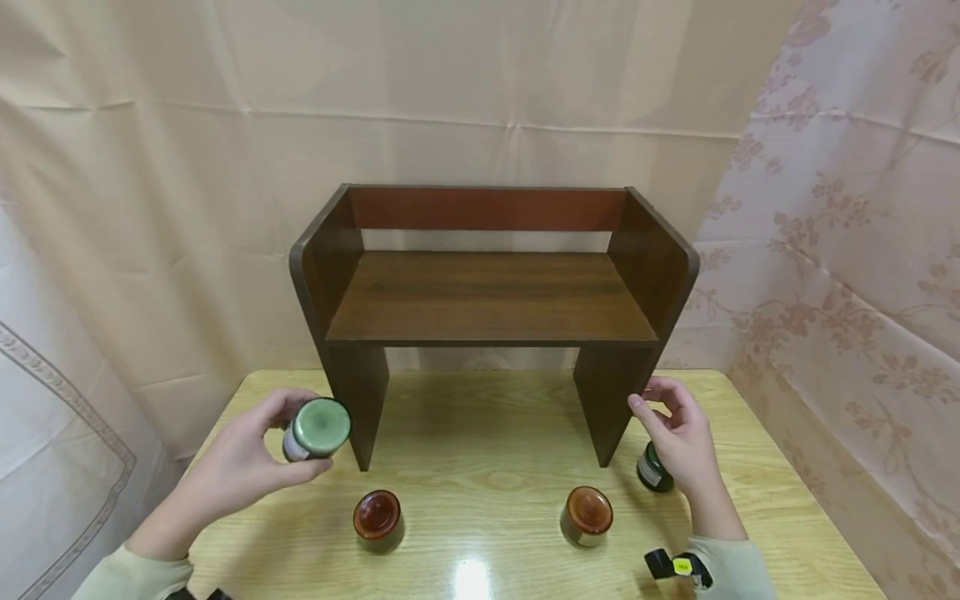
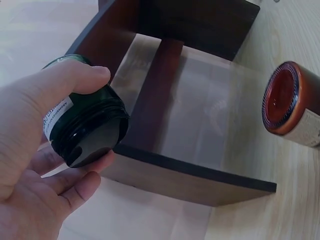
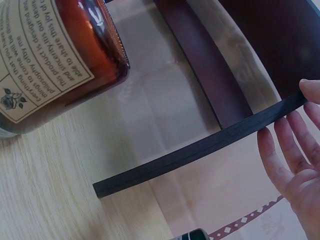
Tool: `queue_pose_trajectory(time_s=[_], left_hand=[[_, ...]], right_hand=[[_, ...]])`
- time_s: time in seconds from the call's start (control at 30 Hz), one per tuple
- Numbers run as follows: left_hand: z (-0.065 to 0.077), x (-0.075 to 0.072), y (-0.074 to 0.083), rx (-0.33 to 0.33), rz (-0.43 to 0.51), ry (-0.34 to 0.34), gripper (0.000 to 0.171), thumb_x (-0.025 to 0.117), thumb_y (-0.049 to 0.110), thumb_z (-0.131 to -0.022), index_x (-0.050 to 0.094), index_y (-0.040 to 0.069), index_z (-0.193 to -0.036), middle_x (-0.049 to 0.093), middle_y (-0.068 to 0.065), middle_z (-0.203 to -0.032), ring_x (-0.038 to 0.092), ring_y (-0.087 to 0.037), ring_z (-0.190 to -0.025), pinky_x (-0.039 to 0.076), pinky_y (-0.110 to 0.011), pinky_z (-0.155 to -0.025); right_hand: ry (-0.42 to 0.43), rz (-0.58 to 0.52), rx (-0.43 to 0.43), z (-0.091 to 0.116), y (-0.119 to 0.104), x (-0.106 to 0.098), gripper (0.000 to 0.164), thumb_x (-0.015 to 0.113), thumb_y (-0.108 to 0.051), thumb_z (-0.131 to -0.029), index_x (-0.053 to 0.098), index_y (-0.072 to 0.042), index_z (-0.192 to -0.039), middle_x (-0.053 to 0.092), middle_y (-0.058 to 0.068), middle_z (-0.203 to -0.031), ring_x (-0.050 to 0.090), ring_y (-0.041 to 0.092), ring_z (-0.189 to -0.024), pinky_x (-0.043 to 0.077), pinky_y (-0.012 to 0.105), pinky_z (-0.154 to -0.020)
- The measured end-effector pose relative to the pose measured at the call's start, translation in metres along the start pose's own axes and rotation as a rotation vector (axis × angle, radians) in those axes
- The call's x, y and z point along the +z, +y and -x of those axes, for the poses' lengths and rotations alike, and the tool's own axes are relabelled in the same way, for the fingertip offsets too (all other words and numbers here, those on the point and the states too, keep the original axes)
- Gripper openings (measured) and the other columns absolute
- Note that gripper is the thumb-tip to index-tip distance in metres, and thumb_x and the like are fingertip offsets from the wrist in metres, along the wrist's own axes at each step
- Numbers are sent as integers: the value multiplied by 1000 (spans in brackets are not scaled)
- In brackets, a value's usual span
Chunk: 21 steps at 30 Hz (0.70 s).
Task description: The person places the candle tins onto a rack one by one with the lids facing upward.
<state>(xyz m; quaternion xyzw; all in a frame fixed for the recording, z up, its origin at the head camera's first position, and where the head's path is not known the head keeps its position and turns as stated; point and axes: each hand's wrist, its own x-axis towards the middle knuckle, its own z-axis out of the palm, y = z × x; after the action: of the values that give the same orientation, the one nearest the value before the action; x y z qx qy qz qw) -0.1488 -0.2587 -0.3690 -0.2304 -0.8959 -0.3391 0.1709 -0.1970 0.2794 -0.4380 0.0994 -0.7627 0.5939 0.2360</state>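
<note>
**Handling Status: One Item Held, Three Standing**

The left hand (image 1: 240,454) supported a short, round green glass jar with a black lid (image 1: 321,427), raised above the pale wood-grain tabletop (image 1: 480,450) beside the left panel of the dark brown wooden shelf (image 1: 487,300). Its fingers gripped the jar around the side; the glass base faced up and the lid down. The fingers of the right hand (image 1: 682,442) pinched the near edge of the shelf's right side panel (image 1: 611,400).

Completed: the held jar was clear of the tabletop, and the shelf stood upright.

Outstanding: the held jar was not yet set down. A round amber glass jar (image 1: 378,518) at near left, a second amber jar (image 1: 587,517) at near right and a dark green labelled jar (image 1: 652,468), partly hidden by the right hand, remained at tabletop level. No jar stood on the shelf board. The work was judged to be at an early stage.
</note>
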Motion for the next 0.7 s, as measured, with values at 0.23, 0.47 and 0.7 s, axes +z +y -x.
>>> queue_pose_trajectory(time_s=[0.23, 0.47, 0.7], left_hand=[[-5, 0, 11, -27, 49, 18, 73, 98, 29, -64, 61, 25, -126, 67, 11, -111, 61, -8, -87, 47, -16, -76], [-8, 3, 15, -19, 57, 68, 69, 100, 23, -61, 64, 24, -121, 67, 10, -110, 57, -9, -86, 44, -18, -72], [-10, 5, 20, 9, 66, 88, 69, 100, 22, -60, 65, 28, -118, 68, 13, -110, 62, -7, -91, 45, -16, -78]], right_hand=[[2, -4, -5, 0, 1, 0, 30, 68, 2, -94, 55, 7, -121, 64, 0, -105, 61, 9, -99, 55, 15, -80], [-3, -4, 5, -1, 2, -1, 30, 67, 4, -94, 54, 8, -121, 64, 2, -104, 61, 10, -99, 55, 16, -80], [-10, 1, -4, 1, -9, 1, 28, 66, 5, -95, 53, 9, -120, 64, 1, -103, 61, 9, -98, 55, 15, -80]])
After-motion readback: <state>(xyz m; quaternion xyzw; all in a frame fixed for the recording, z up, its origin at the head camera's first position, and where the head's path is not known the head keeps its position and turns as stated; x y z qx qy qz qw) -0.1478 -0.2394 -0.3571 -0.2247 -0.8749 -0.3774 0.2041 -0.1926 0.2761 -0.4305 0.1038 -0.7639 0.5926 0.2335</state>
